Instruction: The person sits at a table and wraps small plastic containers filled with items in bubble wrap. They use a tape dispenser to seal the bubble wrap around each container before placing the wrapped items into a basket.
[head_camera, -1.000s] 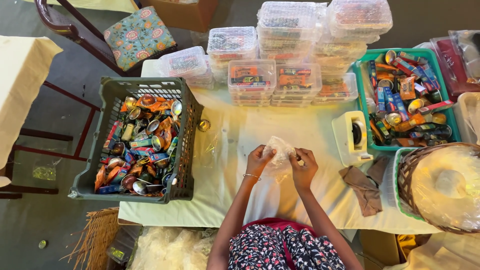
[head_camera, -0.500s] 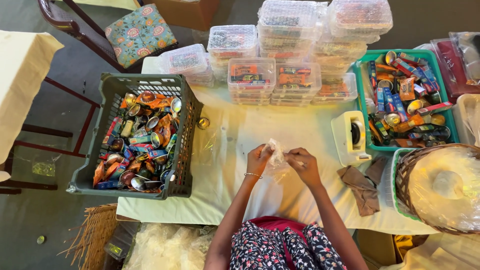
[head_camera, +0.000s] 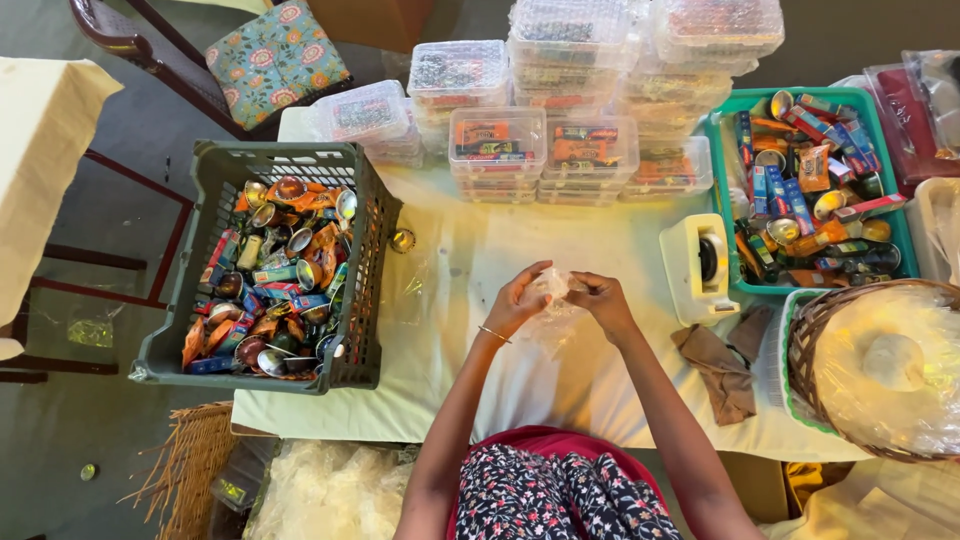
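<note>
Head view: both hands pinch what seems a clear bag mid-table, well off its edges.

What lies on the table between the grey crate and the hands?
In the head view, between the grey crate and the hands lies only a small round gold piece near the crate; otherwise bare pale tablecloth.

A grey floor lies under even light. A wooden chair with a floral cushion stands beside the cloth-covered bench.
</note>
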